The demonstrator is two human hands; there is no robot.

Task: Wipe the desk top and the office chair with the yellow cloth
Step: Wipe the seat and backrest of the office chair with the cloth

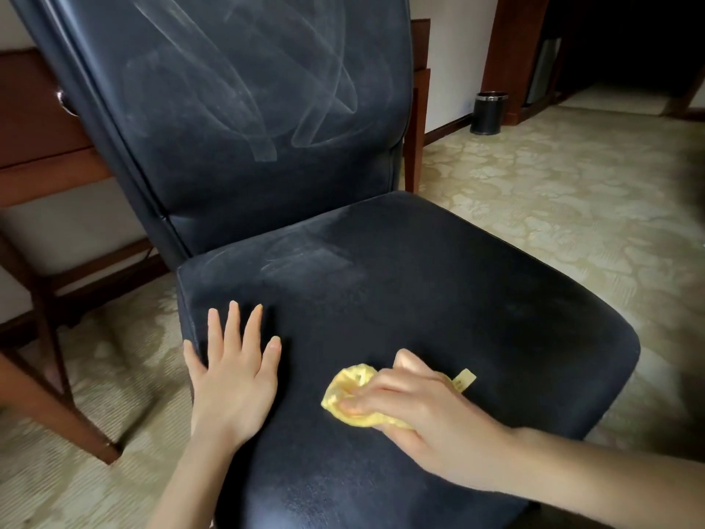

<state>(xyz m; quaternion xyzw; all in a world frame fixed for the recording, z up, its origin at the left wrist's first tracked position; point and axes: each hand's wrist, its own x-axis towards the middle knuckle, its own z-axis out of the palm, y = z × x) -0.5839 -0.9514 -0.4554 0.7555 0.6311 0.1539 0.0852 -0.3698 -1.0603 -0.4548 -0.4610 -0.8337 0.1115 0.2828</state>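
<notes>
Nearest to us, two bare forearms reach in from the bottom of the view onto the seat [477,299] of the dark office chair [213,208].

The right hand [416,410] lies toward the near edge of the seat, about midway along it. Its fingers are curled over the yellow cloth [349,391], which is bunched into a wad and pressed against the upholstery. A pale label [466,378] sticks out of the cloth on the far side of the knuckles.

The left hand [236,379] lies palm down by the seat's left edge, well apart from the cloth. Its fingers are straight, slightly spread and pointing toward the backrest [248,147], and it holds nothing. Its thumb rests right at the seam of that edge.

Farther along, the rear part of the seat shows faint pale streaks. The upright backrest rises from the seat's far edge and carries broad, looping pale smears across most of its face.

Behind the chair stands the brown wooden table [42,147]. We see its front panel at the left with a shiny metal drawer knob [63,103] just beside the backrest's edge. One of its legs shows to the right of the backrest. We cannot see the table's top.

A pale patterned carpet [553,192] covers the floor around the chair. On it, far off by the wall, stands a small dark round bin [488,113] with a metal rim.
</notes>
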